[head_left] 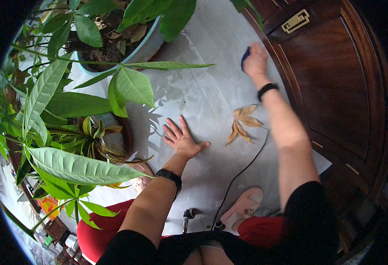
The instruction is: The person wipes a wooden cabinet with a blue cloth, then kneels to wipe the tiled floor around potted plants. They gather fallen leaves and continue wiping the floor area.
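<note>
My left hand (184, 142) rests on the pale grey floor (197, 99) with its fingers spread and nothing in it. My right arm reaches forward, and my right hand (256, 63) is on a dark blue cloth (245, 59) beside the wooden cabinet. Most of the cloth is hidden under the palm, and the hand is slightly blurred. Between my two arms, nearer the right forearm, lies a dry brown leaf cluster (242, 122). A thin black cable (235, 179) runs from near that cluster back towards my body.
A dark wooden cabinet (326, 86) with a brass handle (295, 21) stands at the right. On the left are a large light blue plant pot (141, 49), a smaller pot (109, 132) and broad green leaves (81, 165) overhanging the floor. A pink slipper (243, 203) shows near the cable.
</note>
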### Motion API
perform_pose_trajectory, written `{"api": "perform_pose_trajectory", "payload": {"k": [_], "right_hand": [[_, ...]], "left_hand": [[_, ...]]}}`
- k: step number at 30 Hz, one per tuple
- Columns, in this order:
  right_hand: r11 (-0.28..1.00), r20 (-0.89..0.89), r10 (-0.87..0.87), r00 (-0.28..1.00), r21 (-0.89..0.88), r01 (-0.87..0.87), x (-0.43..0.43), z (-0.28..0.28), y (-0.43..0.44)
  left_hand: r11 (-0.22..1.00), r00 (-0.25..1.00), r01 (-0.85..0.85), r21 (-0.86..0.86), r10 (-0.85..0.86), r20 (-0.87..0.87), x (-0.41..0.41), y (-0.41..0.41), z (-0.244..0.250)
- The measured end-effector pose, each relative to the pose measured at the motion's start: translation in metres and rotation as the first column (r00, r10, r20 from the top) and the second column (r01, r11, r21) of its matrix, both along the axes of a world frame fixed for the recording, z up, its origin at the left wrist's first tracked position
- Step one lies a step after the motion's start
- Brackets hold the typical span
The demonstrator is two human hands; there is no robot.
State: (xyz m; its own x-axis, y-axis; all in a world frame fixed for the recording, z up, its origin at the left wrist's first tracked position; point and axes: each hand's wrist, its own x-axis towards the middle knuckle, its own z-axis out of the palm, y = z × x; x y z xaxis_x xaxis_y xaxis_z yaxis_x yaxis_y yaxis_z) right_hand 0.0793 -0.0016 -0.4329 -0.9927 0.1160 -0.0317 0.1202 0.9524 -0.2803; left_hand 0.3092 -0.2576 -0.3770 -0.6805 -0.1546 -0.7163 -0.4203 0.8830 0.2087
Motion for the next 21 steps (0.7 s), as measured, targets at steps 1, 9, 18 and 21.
{"api": "perform_pose_trajectory", "payload": {"k": [1, 9, 18, 21], "right_hand": [[0.986, -0.004, -0.027, 1.000, 0.167, 0.027, 0.001, -0.009, -0.026], [0.765, -0.059, 0.462, 0.885, -0.478, -0.432, 0.085, 0.033, -0.144], [0.984, 0.032, -0.159, 0.987, -0.082, 0.161, -0.099, -0.008, -0.049], [0.990, 0.036, -0.059, 0.998, 0.134, 0.054, -0.125, 0.000, -0.097]], "left_hand": [[1.000, 1.000, -0.007, -0.018, 0.007, 0.011, 0.000, -0.002, 0.001], [0.998, 0.998, -0.027, -0.052, 0.030, 0.053, 0.001, -0.017, 0.009], [1.000, 0.998, -0.009, 0.004, 0.009, 0.065, -0.010, -0.001, 0.011], [0.999, 0.999, -0.018, 0.051, 0.020, -0.044, 0.006, -0.012, 0.000]]}}
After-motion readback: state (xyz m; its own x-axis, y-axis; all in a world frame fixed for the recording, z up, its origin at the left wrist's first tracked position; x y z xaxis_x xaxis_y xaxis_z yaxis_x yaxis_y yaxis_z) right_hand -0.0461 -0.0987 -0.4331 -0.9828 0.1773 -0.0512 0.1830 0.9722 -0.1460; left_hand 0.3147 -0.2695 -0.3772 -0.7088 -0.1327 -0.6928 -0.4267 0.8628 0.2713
